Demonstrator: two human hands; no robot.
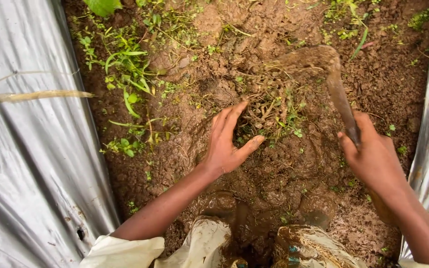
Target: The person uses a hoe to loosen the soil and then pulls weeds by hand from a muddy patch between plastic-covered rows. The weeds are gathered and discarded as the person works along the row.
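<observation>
A: Entry. Left hand (227,141) lies flat on a clump of uprooted weeds (273,106), fingers spread apart, thumb hooked under the near edge. The clump sits mid-furrow on wet brown soil (294,173), between the two sheets of silver plastic mulch (31,164).

B: Right hand (373,156)?

A: Fingers clamped round the handle of a mud-caked hoe (331,74). The blade rests just beyond the weeds, close to the left fingertips.

B: Risks?

A: First, the blade is near bare fingers; a pull toward the body could catch them. Second, the mud is slick, so the grip on the handle may slip. Third, a wide swing could tear the plastic on either side.

B: Blade edge condition?

A: Cannot tell; it appears coated in mud, possibly dulled by it.
</observation>
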